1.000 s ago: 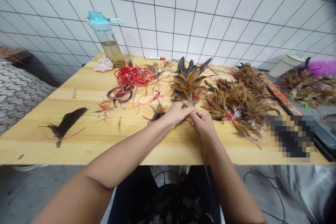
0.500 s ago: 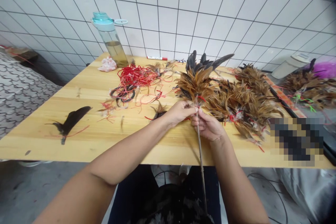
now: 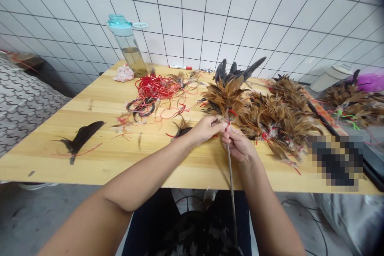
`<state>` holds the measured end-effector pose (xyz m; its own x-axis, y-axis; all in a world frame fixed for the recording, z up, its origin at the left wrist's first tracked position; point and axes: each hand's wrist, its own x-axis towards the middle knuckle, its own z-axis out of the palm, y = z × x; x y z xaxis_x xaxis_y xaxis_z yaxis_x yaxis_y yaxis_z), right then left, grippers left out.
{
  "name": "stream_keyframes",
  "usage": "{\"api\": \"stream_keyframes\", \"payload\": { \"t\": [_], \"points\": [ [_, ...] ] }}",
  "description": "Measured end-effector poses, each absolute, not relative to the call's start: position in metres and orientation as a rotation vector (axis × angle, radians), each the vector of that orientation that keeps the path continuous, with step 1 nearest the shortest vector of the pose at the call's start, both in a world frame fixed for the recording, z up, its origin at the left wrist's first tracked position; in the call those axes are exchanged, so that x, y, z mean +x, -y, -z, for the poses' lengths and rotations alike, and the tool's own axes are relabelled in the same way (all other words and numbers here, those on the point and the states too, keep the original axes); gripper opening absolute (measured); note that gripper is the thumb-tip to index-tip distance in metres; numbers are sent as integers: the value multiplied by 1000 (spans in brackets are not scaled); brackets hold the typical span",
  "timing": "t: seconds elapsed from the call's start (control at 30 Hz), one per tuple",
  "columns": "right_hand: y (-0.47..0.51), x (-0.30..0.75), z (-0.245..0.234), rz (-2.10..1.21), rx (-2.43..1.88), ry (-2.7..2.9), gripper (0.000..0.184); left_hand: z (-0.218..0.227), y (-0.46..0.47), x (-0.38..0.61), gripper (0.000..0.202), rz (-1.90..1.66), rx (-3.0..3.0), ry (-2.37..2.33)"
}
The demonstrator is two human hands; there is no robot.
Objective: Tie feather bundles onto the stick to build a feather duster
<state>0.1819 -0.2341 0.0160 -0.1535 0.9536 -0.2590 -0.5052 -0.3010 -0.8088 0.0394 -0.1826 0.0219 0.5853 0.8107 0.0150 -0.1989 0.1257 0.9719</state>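
A feather duster (image 3: 227,92) of brown and black feathers stands in front of me, its thin wooden stick (image 3: 231,192) running down over the table edge toward my lap. Red string (image 3: 228,124) is wound at the neck where feathers meet stick. My left hand (image 3: 210,129) pinches this neck from the left, thumb and fingers closed. From the right, my right hand (image 3: 237,143) closes thumb and fingertips on the same spot, just below the feathers. The fingertips of both hands nearly meet and partly hide the binding.
Tied feather bundles (image 3: 279,116) lie right of the duster. Red strings (image 3: 157,88) are heaped at the back left, near a water bottle (image 3: 132,54) and a red marker (image 3: 180,67). A black feather (image 3: 85,136) lies at left. A black-edged tray (image 3: 330,122) is at right.
The right hand's fingers have shifted slightly at the neck, and more red string shows between the hands. The left hand keeps its pinch. The duster stays almost in place.
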Motion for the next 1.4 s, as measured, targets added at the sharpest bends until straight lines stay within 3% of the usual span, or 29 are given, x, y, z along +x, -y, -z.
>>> {"api": "stream_keyframes", "payload": {
  "t": [0.2, 0.5, 0.87, 1.07, 1.23, 1.4],
  "points": [
    [233, 187, -14, -1608, -1011, 678, 37, -20, 183, 42, 29, -1016, 1118, -618],
    [230, 187, -9, -1543, -1048, 515, 46, -24, 191, 43, 30, -1042, 1283, -544],
    [232, 202, -19, -1575, -933, 510, 25, -18, 185, 39, 26, -982, 1026, -512],
    [229, 204, -18, -1584, -923, 557, 21, -35, 170, 22, 18, -884, 1706, -830],
    [227, 204, -14, -1601, -902, 515, 17, -71, 173, -28, 19, -1068, 2241, -1372],
    [228, 202, -11, -1621, -863, 555, 15, -70, 204, -67, 13, -438, 2330, -1701]
  ]
}}
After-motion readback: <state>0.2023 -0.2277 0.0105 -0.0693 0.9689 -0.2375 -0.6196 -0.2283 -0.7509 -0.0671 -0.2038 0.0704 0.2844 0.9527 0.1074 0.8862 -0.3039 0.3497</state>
